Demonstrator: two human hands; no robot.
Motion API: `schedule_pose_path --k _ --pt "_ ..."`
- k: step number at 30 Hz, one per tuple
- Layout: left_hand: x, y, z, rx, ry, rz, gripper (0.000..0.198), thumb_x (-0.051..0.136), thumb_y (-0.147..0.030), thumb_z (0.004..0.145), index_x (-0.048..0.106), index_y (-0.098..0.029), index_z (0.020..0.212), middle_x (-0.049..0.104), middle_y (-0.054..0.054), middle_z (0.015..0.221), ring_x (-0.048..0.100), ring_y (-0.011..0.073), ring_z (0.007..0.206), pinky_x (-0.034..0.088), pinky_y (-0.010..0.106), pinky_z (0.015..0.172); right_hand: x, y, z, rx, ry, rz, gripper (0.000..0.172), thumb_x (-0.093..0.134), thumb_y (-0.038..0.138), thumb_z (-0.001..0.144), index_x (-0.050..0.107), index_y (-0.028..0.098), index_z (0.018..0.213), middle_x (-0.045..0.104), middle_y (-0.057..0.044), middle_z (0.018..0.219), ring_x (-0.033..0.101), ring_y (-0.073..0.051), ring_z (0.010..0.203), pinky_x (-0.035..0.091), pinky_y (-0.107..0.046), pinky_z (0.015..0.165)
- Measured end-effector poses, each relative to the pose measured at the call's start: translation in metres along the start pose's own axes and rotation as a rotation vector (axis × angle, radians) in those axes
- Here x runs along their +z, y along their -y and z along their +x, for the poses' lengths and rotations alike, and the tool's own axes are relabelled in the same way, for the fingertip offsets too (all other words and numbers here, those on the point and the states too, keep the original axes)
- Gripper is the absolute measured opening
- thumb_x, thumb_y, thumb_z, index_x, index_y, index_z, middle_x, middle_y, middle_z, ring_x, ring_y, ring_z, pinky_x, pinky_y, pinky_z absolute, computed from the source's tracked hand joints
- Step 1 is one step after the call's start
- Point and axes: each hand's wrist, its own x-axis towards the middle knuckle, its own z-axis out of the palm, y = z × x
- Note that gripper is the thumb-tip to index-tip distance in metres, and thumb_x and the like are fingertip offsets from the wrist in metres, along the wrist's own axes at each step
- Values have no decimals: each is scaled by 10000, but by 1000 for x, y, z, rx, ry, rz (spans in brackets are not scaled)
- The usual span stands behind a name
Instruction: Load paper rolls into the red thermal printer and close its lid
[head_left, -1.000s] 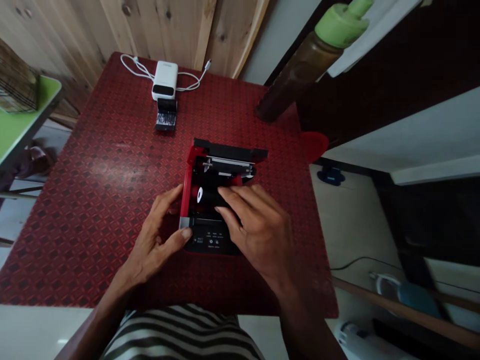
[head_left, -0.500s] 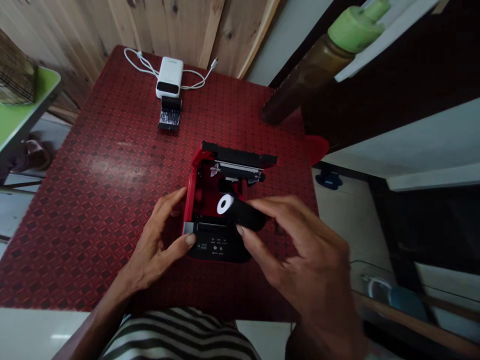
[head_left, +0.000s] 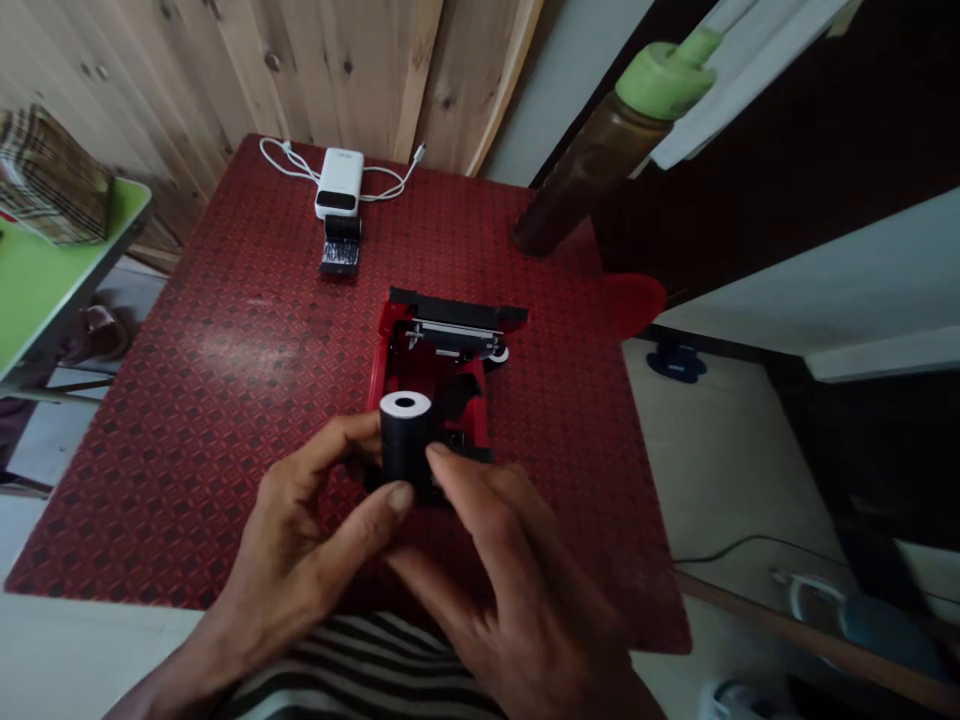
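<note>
A black-wrapped paper roll [head_left: 403, 440] with a white core end stands upright over the front of an open red and black receipt printer [head_left: 450, 312]. My left hand [head_left: 307, 525] grips the roll between thumb and fingers. My right hand [head_left: 510, 590] holds its other side, with the fingertips pressed against it. The printer's empty red compartment [head_left: 450, 378] shows behind the roll, and the hands and roll hide the printer's front panel.
The printer stands on a red patterned table [head_left: 225, 430]. Farther back lie a white power bank [head_left: 337, 182] with a white cable and a small black object [head_left: 340, 245]. A brown bottle with a green cap [head_left: 600, 170] stands at the right back corner.
The roll has left the printer compartment and now stands upright between my hands. My left hand has moved from the printer's side onto the roll.
</note>
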Motion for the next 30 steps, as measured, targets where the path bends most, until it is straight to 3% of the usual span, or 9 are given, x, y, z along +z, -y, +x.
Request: schedule_pose_path --k 5,9,12,16,21,24,26,30 --pt "-20 1 -6 81 67 155 334 840 -428 1005 858 -429 1339 893 7 1219 840 318 1081 703 466 943 -32 -5 -4 -33 -3 -32 457 647 87 1112 703 287 1518 889 -35 1343 857 -243 1183 710 -367 1040" --pt "-21 -9 -4 130 212 111 382 771 -402 1047 841 -456 1418 883 29 1243 840 332 1104 718 458 908 -38 -8 1 -102 116 -70 500 572 28 1113 701 231 1552 820 -34 1539 790 -239 1315 648 -402 1081" --pt "-17 -13 1 119 340 56 408 733 -323 1072 826 -434 1454 867 36 1163 826 286 983 704 391 799 -31 -10 2 -138 115 -121 397 577 115 1150 730 197 1507 852 -55 1470 778 -266 1287 629 -444 1014" --pt "-18 -10 2 121 387 40 425 773 -315 1068 814 -434 1474 856 30 1144 810 264 958 696 385 821 -25 -15 2 -189 66 -89 360 514 148 1172 768 186 1424 896 -73 1310 811 -265 1179 631 -441 949" --pt "-30 3 3 75 132 67 448 749 -621 1080 805 -463 1496 854 37 1196 795 327 1116 666 476 987 -37 -35 14 42 67 81 276 757 216 1098 765 319 1354 889 -25 1152 848 -267 1015 682 -433 932" --pt "-31 16 13 20 -40 26 338 740 -542 1105 853 -423 1401 834 20 1109 779 275 1048 645 415 939 -34 -53 24 137 47 336 224 816 291 1065 790 363 1276 869 1 1016 830 -259 843 681 -410 731" --pt "-29 28 22 -43 -139 15 302 763 -507 1090 869 -364 1334 836 21 1101 781 272 1069 635 404 942 -23 -62 30 143 67 444 215 832 295 1050 799 346 1256 870 2 1006 825 -249 823 672 -385 684" --pt "-21 54 34 -113 -200 4 371 763 -538 1063 836 -289 1329 843 54 1240 775 301 1169 618 452 1033 9 -72 43 82 108 187 193 831 196 1040 798 242 1225 893 -44 1084 840 -253 960 691 -418 887"
